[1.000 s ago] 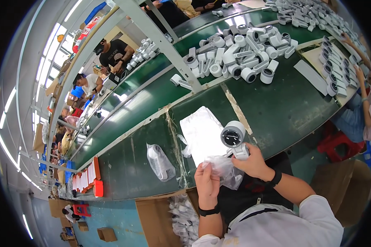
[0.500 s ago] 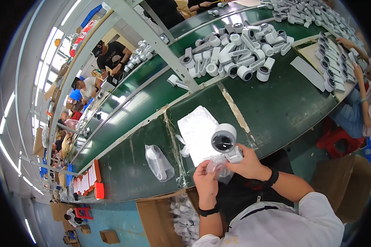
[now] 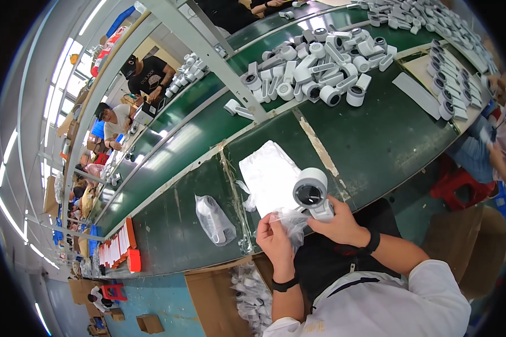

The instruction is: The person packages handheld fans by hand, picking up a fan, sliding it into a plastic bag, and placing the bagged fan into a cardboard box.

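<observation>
My right hand [image 3: 340, 224] is closed around the handle of a white-and-grey handheld device [image 3: 311, 182], which has a round drum-shaped head and a dark glossy face. That face is turned up, at the table's near edge. Close beside it, my left hand [image 3: 275, 241] pinches a crumpled clear plastic bag [image 3: 293, 220] that bunches against the handle's lower end. How far the handle sits inside the bag cannot be made out. Just beyond lies a stack of white bags [image 3: 267, 174]. To its left a similar device in a clear bag [image 3: 215, 220] lies on the green tabletop [image 3: 174, 236].
Loose devices form a large pile [image 3: 326, 64] past a metal post [image 3: 208, 53]. At right, a tray of devices [image 3: 452, 84] is near another person. Below the table, a cardboard box [image 3: 213, 300] holds bagged devices. A red stool [image 3: 461, 188] stands right; orange-edged papers [image 3: 118, 247] lie left.
The device has shifted slightly right with my right hand. My left hand has moved a little left, and the plastic bag is more spread out between my hands.
</observation>
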{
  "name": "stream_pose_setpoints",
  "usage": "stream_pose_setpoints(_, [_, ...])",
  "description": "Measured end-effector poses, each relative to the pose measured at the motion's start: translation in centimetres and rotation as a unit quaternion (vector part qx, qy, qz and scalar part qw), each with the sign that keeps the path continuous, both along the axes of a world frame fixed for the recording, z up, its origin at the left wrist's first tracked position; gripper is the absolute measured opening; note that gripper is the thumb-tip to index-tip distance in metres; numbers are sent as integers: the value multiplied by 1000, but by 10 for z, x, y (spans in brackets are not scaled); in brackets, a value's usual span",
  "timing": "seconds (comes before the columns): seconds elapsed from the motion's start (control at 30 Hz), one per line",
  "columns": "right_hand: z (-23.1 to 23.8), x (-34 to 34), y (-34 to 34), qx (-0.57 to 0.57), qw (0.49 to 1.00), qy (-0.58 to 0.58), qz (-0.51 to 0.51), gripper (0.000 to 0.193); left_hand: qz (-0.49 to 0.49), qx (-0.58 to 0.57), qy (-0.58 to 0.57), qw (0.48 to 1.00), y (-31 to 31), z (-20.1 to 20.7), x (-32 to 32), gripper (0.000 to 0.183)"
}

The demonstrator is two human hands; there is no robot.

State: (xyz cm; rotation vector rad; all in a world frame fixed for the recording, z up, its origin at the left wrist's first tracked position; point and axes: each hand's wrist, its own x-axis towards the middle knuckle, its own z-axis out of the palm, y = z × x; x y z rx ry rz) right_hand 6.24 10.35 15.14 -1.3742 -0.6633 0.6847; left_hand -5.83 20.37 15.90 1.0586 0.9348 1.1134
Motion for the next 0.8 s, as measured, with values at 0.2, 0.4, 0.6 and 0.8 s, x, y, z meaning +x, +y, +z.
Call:
stream_pose_setpoints(0.2, [41,44,-38,-45,924,-145,350,65,-22,161,150,975,17,-7,-13,13])
stream_pose_setpoints(0.4, [50,59,-16,-175,847,-209,456,85,-186,89,107,973,22,16,-16,10])
stream_pose_setpoints(0.6, [36,50,-9,-153,861,-262,408,68,-211,133,165,954,27,24,-28,8])
stream_pose_setpoints(0.8, [26,22,-10,-203,916,-233,256,67,-114,333,303,886,0,44,-8,9])
